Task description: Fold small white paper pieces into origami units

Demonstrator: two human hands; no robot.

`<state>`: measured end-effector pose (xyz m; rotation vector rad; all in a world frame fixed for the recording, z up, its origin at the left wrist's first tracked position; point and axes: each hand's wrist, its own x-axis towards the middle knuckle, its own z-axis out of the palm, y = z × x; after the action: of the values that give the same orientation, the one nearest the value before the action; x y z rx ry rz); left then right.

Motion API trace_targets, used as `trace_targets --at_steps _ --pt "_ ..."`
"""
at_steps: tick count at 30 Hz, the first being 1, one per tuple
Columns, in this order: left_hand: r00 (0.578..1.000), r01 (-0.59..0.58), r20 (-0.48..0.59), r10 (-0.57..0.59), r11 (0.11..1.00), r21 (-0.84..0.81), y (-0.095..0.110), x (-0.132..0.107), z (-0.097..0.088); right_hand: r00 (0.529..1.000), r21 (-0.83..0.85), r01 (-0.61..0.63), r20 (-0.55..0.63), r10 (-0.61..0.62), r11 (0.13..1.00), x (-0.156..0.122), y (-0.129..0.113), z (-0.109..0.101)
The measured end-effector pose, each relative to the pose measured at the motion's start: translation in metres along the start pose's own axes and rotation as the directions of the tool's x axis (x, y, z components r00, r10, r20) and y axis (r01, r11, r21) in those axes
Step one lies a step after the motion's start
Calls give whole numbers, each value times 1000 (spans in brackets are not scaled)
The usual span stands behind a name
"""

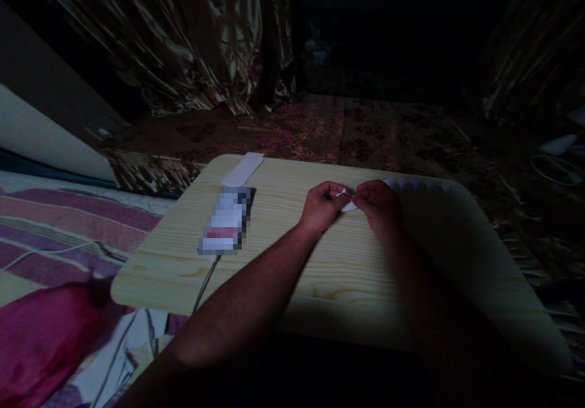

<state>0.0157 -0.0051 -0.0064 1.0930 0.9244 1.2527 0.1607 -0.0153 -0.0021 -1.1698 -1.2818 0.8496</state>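
Observation:
Between my two hands is a small white piece of folded paper [349, 206], held just above the wooden table [274, 213]. My left hand [325, 206] pinches its left side with thumb and fingers. On the other side, my right hand [378, 206] is closed on the paper's right edge, its fingertips close to the left ones. Behind my right hand, several small pale folded pieces [418, 185] lie in a row along the table's far edge. Part of that row is hidden by the hand.
A phone-like device [225, 220], blurred out, lies on the table's left with a cable [206, 283] running from it. White paper strips [243, 169] lie beyond it. Left of the table are a striped bed cover [91, 213] and a pink bag-like item [46, 335]. Curtains [205, 30] hang behind.

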Motion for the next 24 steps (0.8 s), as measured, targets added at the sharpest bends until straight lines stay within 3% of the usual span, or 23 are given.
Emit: trace_targets --at_steps 15,24 --pt "998 26 52 -21 993 -114 1 1 -2 999 -79 13 49 -9 997 -2 -5 -1" --pt "998 13 70 -7 996 -88 2 -1 2 996 72 -2 -90 8 997 0 -3 3"
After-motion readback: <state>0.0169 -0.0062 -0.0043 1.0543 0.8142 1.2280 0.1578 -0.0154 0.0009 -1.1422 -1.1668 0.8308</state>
